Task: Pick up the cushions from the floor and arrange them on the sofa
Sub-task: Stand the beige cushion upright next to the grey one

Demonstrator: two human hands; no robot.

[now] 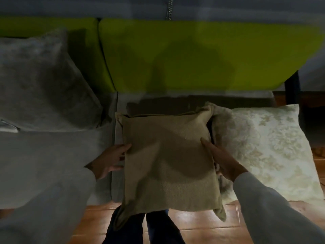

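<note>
Three cushions — one tan, two pale patterned — two green back pads, two hands.

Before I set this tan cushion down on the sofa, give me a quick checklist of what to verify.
1. Left hand on tan cushion: ok, at its left edge.
2. Right hand on it: ok, at its right edge.
3. Free seat to the left: ok.
4. Patterned cushion clear of it: not ok, they overlap.
5. Grey cushion against the green back: ok.
6. More cushions on the floor: cannot tell.
</note>
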